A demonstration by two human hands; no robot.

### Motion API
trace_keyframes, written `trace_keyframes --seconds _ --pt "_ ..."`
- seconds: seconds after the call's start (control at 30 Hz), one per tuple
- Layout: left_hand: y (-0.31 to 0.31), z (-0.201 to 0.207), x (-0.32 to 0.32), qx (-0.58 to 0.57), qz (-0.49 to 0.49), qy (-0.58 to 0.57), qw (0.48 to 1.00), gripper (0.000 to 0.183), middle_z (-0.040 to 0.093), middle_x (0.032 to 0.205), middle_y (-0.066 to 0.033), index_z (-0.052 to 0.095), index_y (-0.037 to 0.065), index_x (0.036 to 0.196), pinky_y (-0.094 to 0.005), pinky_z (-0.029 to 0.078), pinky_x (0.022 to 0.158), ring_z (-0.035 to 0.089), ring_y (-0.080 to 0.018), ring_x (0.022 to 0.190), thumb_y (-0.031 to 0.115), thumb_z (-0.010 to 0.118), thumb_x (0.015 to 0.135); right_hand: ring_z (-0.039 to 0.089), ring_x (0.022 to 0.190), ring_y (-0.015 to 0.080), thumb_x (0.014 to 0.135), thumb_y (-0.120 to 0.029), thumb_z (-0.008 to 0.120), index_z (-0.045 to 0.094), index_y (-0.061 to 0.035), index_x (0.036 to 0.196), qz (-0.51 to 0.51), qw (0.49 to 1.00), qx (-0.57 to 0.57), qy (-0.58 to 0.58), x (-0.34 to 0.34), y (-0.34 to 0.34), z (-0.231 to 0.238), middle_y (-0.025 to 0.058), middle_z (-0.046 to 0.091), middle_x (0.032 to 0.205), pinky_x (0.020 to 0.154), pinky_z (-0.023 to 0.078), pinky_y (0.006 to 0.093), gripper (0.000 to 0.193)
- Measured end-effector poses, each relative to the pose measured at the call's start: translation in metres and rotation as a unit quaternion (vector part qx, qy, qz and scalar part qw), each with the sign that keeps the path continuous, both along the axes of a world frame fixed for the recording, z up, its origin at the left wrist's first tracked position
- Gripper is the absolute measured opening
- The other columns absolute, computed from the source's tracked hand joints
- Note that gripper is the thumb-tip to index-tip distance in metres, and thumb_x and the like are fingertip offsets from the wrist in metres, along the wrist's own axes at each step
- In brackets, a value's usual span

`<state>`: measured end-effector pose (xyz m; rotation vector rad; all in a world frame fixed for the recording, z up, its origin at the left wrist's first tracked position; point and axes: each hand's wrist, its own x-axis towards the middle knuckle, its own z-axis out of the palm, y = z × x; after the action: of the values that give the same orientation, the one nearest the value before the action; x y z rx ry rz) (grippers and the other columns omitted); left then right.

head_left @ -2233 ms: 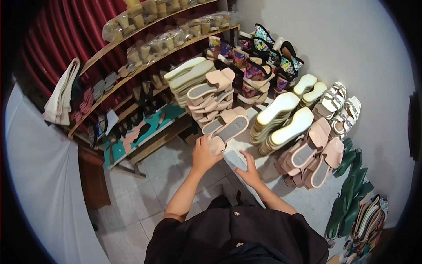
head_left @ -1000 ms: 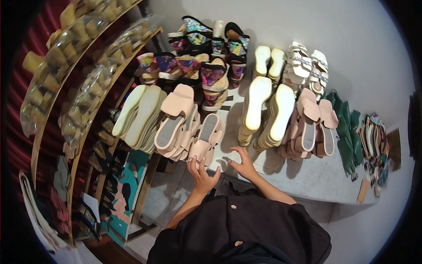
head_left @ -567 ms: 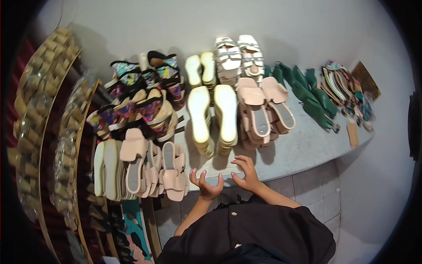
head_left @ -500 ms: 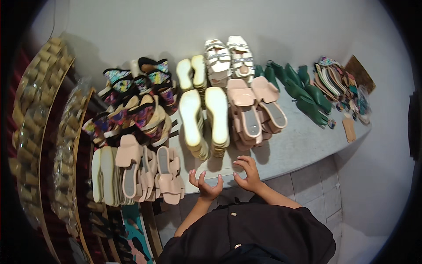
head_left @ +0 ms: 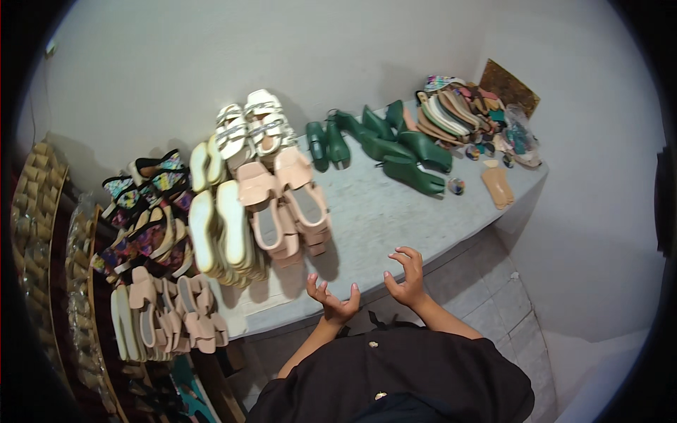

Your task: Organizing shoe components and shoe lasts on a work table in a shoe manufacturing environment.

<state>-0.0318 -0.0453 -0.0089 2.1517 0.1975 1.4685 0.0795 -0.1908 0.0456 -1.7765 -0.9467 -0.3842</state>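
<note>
Left hand: the left hand (head_left: 334, 299) is empty, fingers spread, palm up, over the near edge of the surface (head_left: 395, 211).
Right hand: the right hand (head_left: 405, 276) is empty, fingers curled and apart.
Pink sandals: the pink sandals (head_left: 282, 208) lie just beyond the left hand, the nearer one, long axis near to far, toes to the wall.
Green shoes: the green shoes (head_left: 395, 151) are at the far right corner.

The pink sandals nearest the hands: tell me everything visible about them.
The pink sandals are open-toed slides with one broad strap each and pale grey insoles, seemingly of smooth synthetic material. They lie overlapping in a row, toes toward the wall, on the grey counter. Cream platform soles press against their left; white strappy sandals sit behind. Neither hand touches them.
</note>
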Motion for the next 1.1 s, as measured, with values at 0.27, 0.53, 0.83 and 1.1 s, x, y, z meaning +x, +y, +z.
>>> trace_keyframes --seconds 0.27,0.53,0.83,1.1 --pt "-0.100 -0.012 0.092 -0.018 -0.054 0.083 0.995 0.078 0.020 0.133 -0.0232 0.023 0.003 0.127 -0.0461 0.021 0.101 0.024 -0.0369 0.124 0.007 0.068 0.064 0.048 0.098 0.0305 0.065 -0.009 0.064 0.058 -0.0052 0.098 -0.079 0.996 -0.025 0.042 0.070 -0.118 -0.016 0.0141 0.051 0.107 0.086 0.038 0.0387 0.033" --pt "-0.118 -0.022 0.149 0.008 -0.037 0.178 0.983 0.075 0.028 0.131 -0.0221 0.029 0.004 0.126 -0.0465 0.020 0.096 0.028 -0.0363 0.119 0.015 0.069 0.064 0.050 0.098 0.0281 0.065 -0.011 0.066 0.059 -0.0075 0.098 -0.085 0.991 -0.077 0.073 0.115 -0.148 -0.034 0.0107 0.054 0.104 0.087 0.037 0.0380 0.033" --pt "-0.054 -0.024 0.255 0.014 -0.001 0.287 0.958 0.073 0.032 0.132 -0.0172 0.035 0.008 0.128 -0.0495 0.020 0.096 0.029 -0.0332 0.124 0.016 0.068 0.063 0.050 0.099 0.0277 0.067 -0.014 0.066 0.059 -0.0096 0.099 -0.021 0.984 -0.153 0.087 0.205 -0.134 -0.025 0.0090 0.054 0.103 0.087 0.037 0.0387 0.033" --pt "0.046 -0.018 0.383 0.087 -0.074 0.400 0.909 0.084 0.040 0.130 -0.0092 0.041 0.018 0.129 -0.0476 0.025 0.094 0.035 -0.0261 0.124 0.014 0.076 0.053 0.050 0.100 0.0277 0.068 -0.015 0.065 0.059 -0.0099 0.099 -0.017 0.977 -0.180 0.113 0.286 -0.129 -0.037 0.0090 0.054 0.103 0.087 0.037 0.0382 0.032"
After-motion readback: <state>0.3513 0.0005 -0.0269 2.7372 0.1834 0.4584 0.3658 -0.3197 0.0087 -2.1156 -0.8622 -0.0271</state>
